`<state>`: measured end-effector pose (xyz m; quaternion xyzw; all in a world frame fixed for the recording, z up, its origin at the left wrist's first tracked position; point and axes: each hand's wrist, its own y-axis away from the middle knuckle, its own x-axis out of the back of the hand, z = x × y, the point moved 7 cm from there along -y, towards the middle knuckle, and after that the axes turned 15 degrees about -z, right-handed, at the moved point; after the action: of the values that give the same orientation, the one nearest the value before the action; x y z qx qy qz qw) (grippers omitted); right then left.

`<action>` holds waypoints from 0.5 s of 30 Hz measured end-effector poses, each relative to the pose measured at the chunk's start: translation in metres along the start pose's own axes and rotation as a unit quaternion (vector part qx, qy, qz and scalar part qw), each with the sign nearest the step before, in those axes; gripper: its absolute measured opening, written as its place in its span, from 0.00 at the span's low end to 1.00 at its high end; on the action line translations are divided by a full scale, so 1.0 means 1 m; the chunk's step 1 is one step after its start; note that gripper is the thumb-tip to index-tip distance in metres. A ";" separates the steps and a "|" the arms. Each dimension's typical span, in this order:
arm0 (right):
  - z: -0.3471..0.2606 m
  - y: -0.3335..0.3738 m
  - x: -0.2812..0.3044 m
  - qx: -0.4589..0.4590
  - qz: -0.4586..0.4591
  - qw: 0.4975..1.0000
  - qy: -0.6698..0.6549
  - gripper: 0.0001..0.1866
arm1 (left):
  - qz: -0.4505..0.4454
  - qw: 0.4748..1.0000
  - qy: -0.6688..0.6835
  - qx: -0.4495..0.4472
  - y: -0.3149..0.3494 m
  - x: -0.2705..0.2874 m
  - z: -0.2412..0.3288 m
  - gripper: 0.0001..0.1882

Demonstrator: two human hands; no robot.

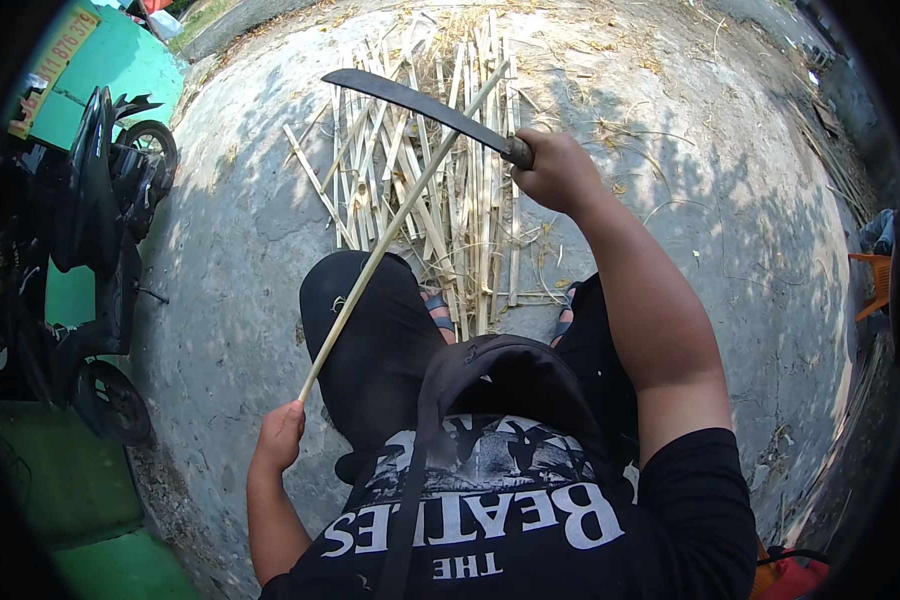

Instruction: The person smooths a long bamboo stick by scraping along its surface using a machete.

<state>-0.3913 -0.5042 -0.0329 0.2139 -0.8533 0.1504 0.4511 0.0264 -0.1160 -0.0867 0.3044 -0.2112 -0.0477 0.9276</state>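
Pale bamboo strip (387,239): left hand (282,434) pinches near end, likely steadying it; right hand (556,173) clenches machete (415,99), blade crossing strip's far end, contact unclear.

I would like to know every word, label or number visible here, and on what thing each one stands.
Shirt: large white lettering, upside down in this view; wording not copied here.
Yellow sign: a row of reddish characters; not copied here.
Motorbike: pale marks, too small to read.
Machete, stick: no readable text.

One machete (410,98), two sandals (442,322)
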 end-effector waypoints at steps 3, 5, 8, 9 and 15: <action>-0.045 0.013 -0.018 0.139 -0.019 0.986 0.087 0.06 | -0.014 1.000 0.002 -0.013 -0.011 -0.008 0.008 0.27; -0.054 0.018 -0.029 0.161 -0.056 0.975 0.140 0.06 | -0.021 1.000 0.009 -0.009 -0.010 -0.003 0.009 0.27; -0.010 0.007 -0.010 0.082 -0.014 0.993 0.087 0.07 | -0.025 0.999 0.018 0.014 0.001 0.004 0.003 0.27; 0.017 0.003 -0.002 0.016 0.023 0.998 0.051 0.07 | -0.022 0.999 0.020 0.024 0.003 0.006 0.001 0.27; 0.143 -0.001 -0.004 -0.249 0.073 0.862 -0.436 0.12 | 0.027 0.998 -0.054 -0.005 -0.006 0.002 0.000 0.27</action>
<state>-0.4899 -0.5681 -0.1140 0.0748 -0.9851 -0.1430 0.0591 0.0282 -0.1213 -0.0892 0.2908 -0.2687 -0.0403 0.9174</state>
